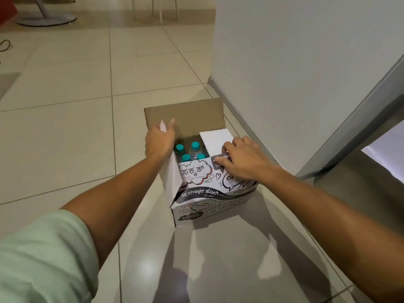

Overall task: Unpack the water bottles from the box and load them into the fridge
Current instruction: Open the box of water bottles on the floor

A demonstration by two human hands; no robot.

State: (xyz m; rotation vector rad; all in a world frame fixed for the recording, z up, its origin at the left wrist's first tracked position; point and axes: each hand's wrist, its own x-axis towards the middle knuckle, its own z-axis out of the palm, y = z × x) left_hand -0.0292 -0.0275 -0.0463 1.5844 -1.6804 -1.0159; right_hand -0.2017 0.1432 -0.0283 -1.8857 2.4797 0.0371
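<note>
A white printed cardboard box [203, 206] stands on the tiled floor beside a wall. Its far flap [192, 119] is raised, brown inside. Several water bottles with teal caps [189, 151] show through the opening. My left hand [159, 142] grips the left side flap at the box's left edge. My right hand [242, 160] rests palm down on the near printed flap, fingers spread, pressing it. A white right-side flap [215, 138] lies partly over the opening and hides the bottles beneath it.
A white wall [295, 62] runs along the box's right side. A grey door or panel edge [360, 119], possibly the fridge, slants in at the right. A round stand base [47, 19] sits at the far left. Open tiled floor [76, 95] lies to the left.
</note>
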